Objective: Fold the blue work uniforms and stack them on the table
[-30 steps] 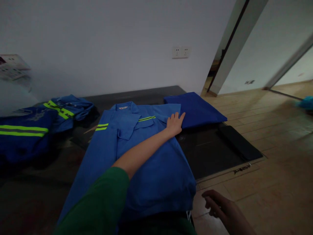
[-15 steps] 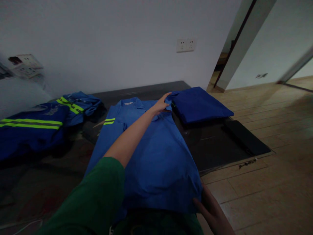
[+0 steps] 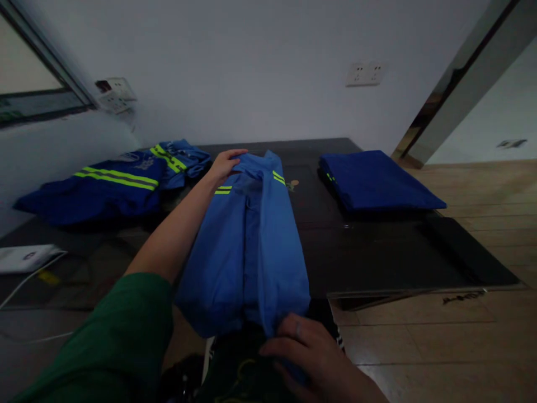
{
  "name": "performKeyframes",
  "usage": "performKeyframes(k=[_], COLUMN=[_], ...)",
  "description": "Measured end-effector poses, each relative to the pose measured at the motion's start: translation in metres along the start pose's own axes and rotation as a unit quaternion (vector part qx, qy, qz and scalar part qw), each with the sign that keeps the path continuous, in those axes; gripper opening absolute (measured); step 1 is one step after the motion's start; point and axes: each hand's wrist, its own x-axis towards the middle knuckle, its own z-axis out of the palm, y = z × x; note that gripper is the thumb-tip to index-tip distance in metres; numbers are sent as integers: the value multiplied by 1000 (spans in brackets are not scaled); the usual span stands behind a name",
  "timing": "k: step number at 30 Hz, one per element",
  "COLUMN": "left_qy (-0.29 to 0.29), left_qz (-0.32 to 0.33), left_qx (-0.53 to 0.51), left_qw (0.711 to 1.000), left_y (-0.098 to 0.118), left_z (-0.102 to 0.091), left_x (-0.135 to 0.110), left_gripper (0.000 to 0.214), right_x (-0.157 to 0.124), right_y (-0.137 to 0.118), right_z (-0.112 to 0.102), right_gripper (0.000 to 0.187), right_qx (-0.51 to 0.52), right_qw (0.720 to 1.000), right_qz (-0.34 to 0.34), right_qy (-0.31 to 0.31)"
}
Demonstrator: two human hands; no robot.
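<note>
A light blue work jacket with yellow-green reflective stripes lies on the dark table, its near end hanging over the front edge. One side is folded inward in a long strip down its middle and right. At the far end, my left hand grips the cloth near the collar between thumb and fingers. My right hand, with a ring on one finger, is closed on the jacket's near right hem. Part of that hem is hidden behind the right fingers.
To the right lies a folded dark blue garment, near a flat black object. Several blue garments with reflective stripes are heaped at the left. A white device with a cable sits on the left. Behind the table stands a wall with sockets.
The jacket's right side has been folded over toward the left. My left hand has moved left along the far end, my right hand inward with the hem. The view has turned left.
</note>
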Motion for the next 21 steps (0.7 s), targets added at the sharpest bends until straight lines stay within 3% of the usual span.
performKeyframes(k=[3, 7, 11, 14, 16, 18, 21], left_qy=[31, 34, 42, 37, 30, 26, 21], left_qz=[-26, -106, -107, -62, -29, -17, -32], left_qx=[49, 126, 108, 33, 16, 61, 232], left_qw=[998, 986, 987, 997, 999, 998, 972], left_y=[-25, -56, -58, -45, -39, -39, -50], left_z=[-17, -22, -20, -18, -20, -25, -39], left_x=[-18, -38, -40, -30, -23, -20, -26], left_gripper=[54, 58, 63, 66, 68, 67, 61], right_x=[20, 32, 31, 27, 27, 29, 30], right_y=[2, 8, 5, 2, 6, 14, 34], right_z=[23, 46, 39, 37, 47, 66, 96], right_gripper=[33, 31, 29, 17, 13, 13, 27], right_qx=[-40, -115, -103, -132, -172, -201, -206], right_qw=[990, 972, 983, 988, 982, 975, 972], right_qz=[39, 81, 47, -28, -74, -84, -63], right_qy=[-126, -186, -147, -69, -36, -38, -89])
